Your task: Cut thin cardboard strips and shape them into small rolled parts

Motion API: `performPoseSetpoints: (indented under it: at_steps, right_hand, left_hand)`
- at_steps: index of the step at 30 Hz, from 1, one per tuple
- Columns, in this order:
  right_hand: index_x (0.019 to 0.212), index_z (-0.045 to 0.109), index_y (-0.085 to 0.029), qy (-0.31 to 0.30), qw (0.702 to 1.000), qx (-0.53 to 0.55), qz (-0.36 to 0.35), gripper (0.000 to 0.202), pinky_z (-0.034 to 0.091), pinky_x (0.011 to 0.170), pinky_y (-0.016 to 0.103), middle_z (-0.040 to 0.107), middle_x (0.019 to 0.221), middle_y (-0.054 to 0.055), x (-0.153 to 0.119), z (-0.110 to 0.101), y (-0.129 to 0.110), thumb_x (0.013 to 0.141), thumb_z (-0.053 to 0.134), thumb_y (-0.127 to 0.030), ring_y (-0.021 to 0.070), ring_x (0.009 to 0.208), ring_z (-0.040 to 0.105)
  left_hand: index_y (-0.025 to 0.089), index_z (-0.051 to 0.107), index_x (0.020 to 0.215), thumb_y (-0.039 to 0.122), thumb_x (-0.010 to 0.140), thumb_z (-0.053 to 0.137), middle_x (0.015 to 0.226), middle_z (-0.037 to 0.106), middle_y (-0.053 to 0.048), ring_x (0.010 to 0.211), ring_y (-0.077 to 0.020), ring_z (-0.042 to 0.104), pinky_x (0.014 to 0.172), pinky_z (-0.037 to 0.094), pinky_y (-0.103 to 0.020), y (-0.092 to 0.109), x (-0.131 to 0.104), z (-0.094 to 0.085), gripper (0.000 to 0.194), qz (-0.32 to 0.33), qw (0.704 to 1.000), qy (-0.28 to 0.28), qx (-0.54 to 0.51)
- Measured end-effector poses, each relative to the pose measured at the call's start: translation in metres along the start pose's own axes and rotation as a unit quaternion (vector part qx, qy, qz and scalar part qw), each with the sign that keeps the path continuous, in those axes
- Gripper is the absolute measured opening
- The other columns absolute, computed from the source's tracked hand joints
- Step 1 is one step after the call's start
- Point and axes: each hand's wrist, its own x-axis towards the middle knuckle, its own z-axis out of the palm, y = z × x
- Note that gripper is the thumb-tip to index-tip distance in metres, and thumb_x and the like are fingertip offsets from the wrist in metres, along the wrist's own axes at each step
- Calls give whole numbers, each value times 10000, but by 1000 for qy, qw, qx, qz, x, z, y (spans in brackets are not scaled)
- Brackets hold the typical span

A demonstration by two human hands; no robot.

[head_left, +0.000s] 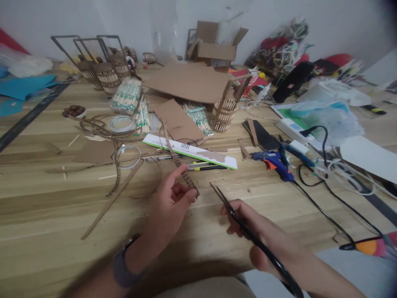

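My left hand pinches the near end of a thin strip of corrugated cardboard between thumb and fingers. The strip runs up and away from me, over a white strip with a green edge. In my right hand is a pair of black scissors, its blades slightly apart and pointing up and left. The blade tips lie a little to the right of the cardboard's near end, apart from it. A yellow and black utility knife rests just beyond my left hand.
A blue glue gun with a trailing cord lies to the right. More cardboard strips and tape rolls are at left. Small stick-covered buckets, one more bucket, a cardboard sheet and an open box stand farther back.
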Motion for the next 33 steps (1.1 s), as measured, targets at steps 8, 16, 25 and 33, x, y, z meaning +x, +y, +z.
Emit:
performPoseSetpoints:
  at_steps: [8, 16, 25, 33]
  right_hand:
    - [1058, 534, -228, -85, 994, 52, 40, 452, 364, 522, 240, 487, 764, -15, 15, 31, -6, 885, 509, -644, 131, 625, 423]
    - [1033, 499, -211, -113, 988, 86, 55, 611, 324, 534, 250, 403, 713, -46, 26, 41, -13, 826, 450, -784, 119, 605, 361]
    - [1019, 541, -218, -84, 989, 113, 48, 550, 372, 547, 240, 434, 747, -35, 26, 49, -4, 837, 507, -736, 119, 627, 402]
    - [1027, 585, -192, -75, 989, 118, 49, 635, 360, 488, 210, 444, 720, -26, 27, 49, -9, 805, 494, -781, 109, 598, 387]
  left_hand:
    - [233, 498, 1370, 267, 819, 668, 719, 589, 27, 694, -148, 588, 657, 498, -248, 3, -6, -4, 578, 35, 998, -6, 47]
    - [232, 497, 1373, 261, 848, 636, 789, 609, 4, 691, -148, 596, 644, 495, -265, 0, -7, -5, 544, 61, 995, -6, 79]
    - [269, 485, 1389, 254, 861, 630, 883, 636, -6, 720, -138, 608, 664, 520, -257, -5, -8, -7, 548, 68, 993, -3, 96]
    - [240, 484, 1384, 241, 851, 626, 925, 654, -30, 721, -152, 626, 670, 531, -283, -3, -6, -6, 551, 58, 994, -4, 92]
